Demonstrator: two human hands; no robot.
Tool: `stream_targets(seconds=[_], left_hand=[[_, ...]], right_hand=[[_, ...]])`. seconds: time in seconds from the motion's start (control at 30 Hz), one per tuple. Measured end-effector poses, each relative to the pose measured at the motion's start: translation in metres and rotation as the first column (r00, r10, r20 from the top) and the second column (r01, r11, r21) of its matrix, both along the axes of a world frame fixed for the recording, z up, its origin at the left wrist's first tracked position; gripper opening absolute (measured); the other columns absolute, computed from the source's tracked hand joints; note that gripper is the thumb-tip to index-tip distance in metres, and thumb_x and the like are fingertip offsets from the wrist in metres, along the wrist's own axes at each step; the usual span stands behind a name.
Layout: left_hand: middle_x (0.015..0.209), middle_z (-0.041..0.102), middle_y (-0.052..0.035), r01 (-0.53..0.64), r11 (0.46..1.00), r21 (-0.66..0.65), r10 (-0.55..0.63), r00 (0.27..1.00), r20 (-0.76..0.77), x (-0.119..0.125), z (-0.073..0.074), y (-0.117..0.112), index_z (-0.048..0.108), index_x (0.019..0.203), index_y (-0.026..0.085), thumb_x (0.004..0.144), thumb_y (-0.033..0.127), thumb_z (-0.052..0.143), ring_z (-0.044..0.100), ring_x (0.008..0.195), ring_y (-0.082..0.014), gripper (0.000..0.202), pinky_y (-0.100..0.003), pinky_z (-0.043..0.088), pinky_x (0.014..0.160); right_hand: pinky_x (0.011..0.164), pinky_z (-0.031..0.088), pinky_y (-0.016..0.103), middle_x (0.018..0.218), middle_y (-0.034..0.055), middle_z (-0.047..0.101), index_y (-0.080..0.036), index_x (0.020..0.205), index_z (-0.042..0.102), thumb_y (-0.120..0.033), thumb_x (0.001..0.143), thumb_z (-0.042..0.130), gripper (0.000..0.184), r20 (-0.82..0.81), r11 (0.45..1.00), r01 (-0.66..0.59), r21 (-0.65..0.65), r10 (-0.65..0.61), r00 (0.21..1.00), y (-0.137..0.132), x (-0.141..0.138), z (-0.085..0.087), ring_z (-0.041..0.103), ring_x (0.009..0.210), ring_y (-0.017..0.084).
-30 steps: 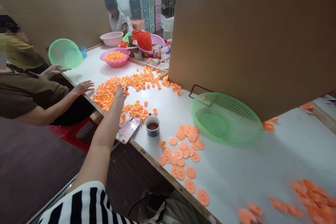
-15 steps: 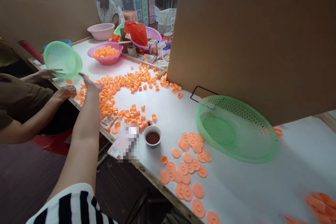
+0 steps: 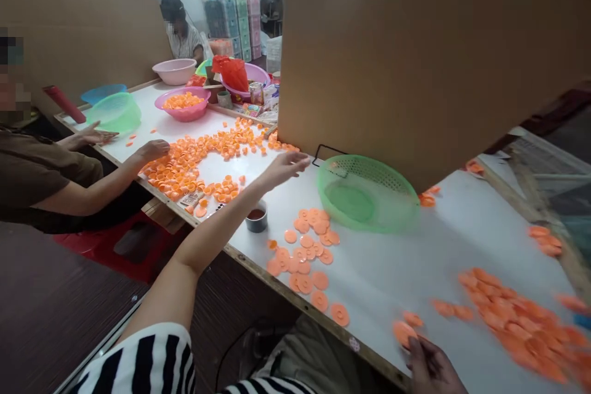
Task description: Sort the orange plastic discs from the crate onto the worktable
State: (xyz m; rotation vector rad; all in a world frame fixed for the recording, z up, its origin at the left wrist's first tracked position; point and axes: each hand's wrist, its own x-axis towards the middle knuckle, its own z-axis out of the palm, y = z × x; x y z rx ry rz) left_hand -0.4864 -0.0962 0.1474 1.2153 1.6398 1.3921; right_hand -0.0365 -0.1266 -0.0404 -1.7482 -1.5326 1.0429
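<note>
My left hand (image 3: 285, 166) reaches out over the white table (image 3: 406, 271), fingers stretched and apart, holding nothing. It hovers between the spread of small orange caps (image 3: 203, 154) and the empty green basket (image 3: 364, 194). My right hand (image 3: 429, 368) shows only partly at the bottom edge, its fingers lying flat with the tips on an orange disc (image 3: 403, 331) near the table's front edge. A cluster of flat orange discs (image 3: 307, 255) lies between my two hands. More discs (image 3: 521, 320) are heaped at the right.
A small cup of dark liquid (image 3: 256, 218) stands by the front edge. A tall cardboard panel (image 3: 415, 49) stands behind the basket. A person on the left has both hands (image 3: 152, 149) on the table beside another green basket (image 3: 114, 112). Pink bowls (image 3: 183, 104) sit at the back.
My left arm has swung right from the far cap pile to the space near the green basket. My right hand has come into view. The other person's green basket has been set down.
</note>
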Motion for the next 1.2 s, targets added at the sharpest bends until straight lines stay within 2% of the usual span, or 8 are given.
stream_targets(seconds=[0.13, 0.27, 0.33, 0.4, 0.53, 0.63, 0.8, 1.2], left_hand=[[0.125, 0.057, -0.0213, 0.000, 0.989, -0.145, -0.036, 0.969, -0.244, 0.065, -0.027, 0.017, 0.054, 0.123, 0.011, 0.076, 0.054, 0.068, 0.062, 0.102, -0.0285, 0.066, -0.040, 0.048, 0.087], [0.139, 0.041, -0.0265, -0.213, 0.957, -0.196, 0.135, 0.928, -0.347, 0.084, -0.055, 0.044, 0.046, 0.129, 0.010, 0.068, 0.046, 0.078, 0.040, 0.132, -0.0397, 0.078, -0.046, 0.034, 0.106], [0.144, 0.034, -0.0269, -0.347, 0.915, -0.208, 0.289, 0.920, -0.265, 0.082, -0.065, 0.060, 0.043, 0.128, 0.011, 0.066, 0.041, 0.080, 0.029, 0.138, -0.0400, 0.079, -0.045, 0.034, 0.106], [0.143, 0.034, -0.0256, -0.413, 0.860, -0.300, 0.420, 0.906, -0.042, 0.080, -0.073, 0.074, 0.042, 0.125, 0.013, 0.065, 0.037, 0.082, 0.035, 0.135, -0.0382, 0.076, -0.043, 0.042, 0.100], [0.103, 0.059, -0.0148, -0.292, 0.836, -0.464, 0.447, 0.854, 0.267, 0.081, -0.084, 0.093, 0.051, 0.106, 0.013, 0.070, 0.029, 0.078, 0.063, 0.093, -0.0262, 0.047, -0.038, 0.055, 0.076], [0.077, 0.055, -0.0043, -0.246, 0.842, -0.481, 0.431, 0.842, 0.324, 0.087, -0.090, 0.098, 0.053, 0.090, 0.015, 0.076, 0.021, 0.071, 0.061, 0.068, -0.0170, 0.023, -0.034, 0.056, 0.065], [0.070, 0.056, -0.0016, -0.231, 0.829, -0.509, 0.449, 0.817, 0.362, 0.092, -0.099, 0.098, 0.051, 0.083, 0.016, 0.082, 0.010, 0.056, 0.059, 0.060, -0.0127, 0.007, -0.029, 0.056, 0.063], [0.082, 0.071, -0.0060, -0.324, 0.762, -0.561, 0.546, 0.787, 0.287, 0.102, -0.103, 0.113, 0.054, 0.098, 0.018, 0.070, 0.007, 0.050, 0.071, 0.082, -0.0204, 0.031, -0.028, 0.057, 0.069]], right_hand=[[0.069, 0.052, 0.029, 0.084, 0.0091, 0.073, -0.018, 0.093, 0.066, -0.074, 0.074, 0.053, 0.061, 0.019, 0.990, -0.048, 0.133, 0.046, 0.999, -0.002, -0.004, 0.002, 0.070, 0.077, 0.025], [0.064, 0.049, 0.028, 0.077, 0.0086, 0.070, -0.015, 0.091, 0.068, -0.068, 0.083, 0.049, 0.057, 0.014, 0.963, -0.143, 0.228, 0.143, 0.990, 0.002, -0.005, 0.003, 0.065, 0.067, 0.021], [0.063, 0.047, 0.028, 0.078, 0.0081, 0.070, -0.015, 0.092, 0.069, -0.064, 0.086, 0.047, 0.054, 0.047, 0.950, -0.192, 0.248, 0.186, 0.981, 0.004, -0.005, 0.002, 0.062, 0.064, 0.019], [0.066, 0.047, 0.029, 0.084, 0.0086, 0.071, -0.016, 0.094, 0.070, -0.060, 0.089, 0.044, 0.051, 0.070, 0.936, -0.240, 0.256, 0.230, 0.971, 0.005, -0.005, 0.002, 0.062, 0.068, 0.020], [0.070, 0.047, 0.030, 0.094, 0.0102, 0.071, -0.017, 0.097, 0.069, -0.053, 0.093, 0.042, 0.046, 0.063, 0.924, -0.277, 0.264, 0.270, 0.961, 0.006, -0.005, 0.003, 0.064, 0.077, 0.022], [0.071, 0.048, 0.030, 0.094, 0.0105, 0.070, -0.016, 0.096, 0.068, -0.049, 0.095, 0.042, 0.042, -0.017, 0.933, -0.200, 0.299, 0.215, 0.976, 0.009, -0.005, 0.007, 0.064, 0.078, 0.021], [0.077, 0.050, 0.030, 0.099, 0.0126, 0.068, -0.014, 0.105, 0.065, -0.037, 0.097, 0.041, 0.034, -0.124, 0.930, -0.015, 0.368, 0.065, 0.990, 0.013, -0.006, 0.011, 0.063, 0.089, 0.021], [0.079, 0.054, 0.035, 0.109, 0.0080, 0.058, -0.026, 0.105, 0.064, -0.007, 0.085, 0.043, 0.035, 0.116, 0.946, -0.151, 0.288, 0.122, 0.986, 0.017, -0.021, 0.012, 0.061, 0.099, 0.023]])
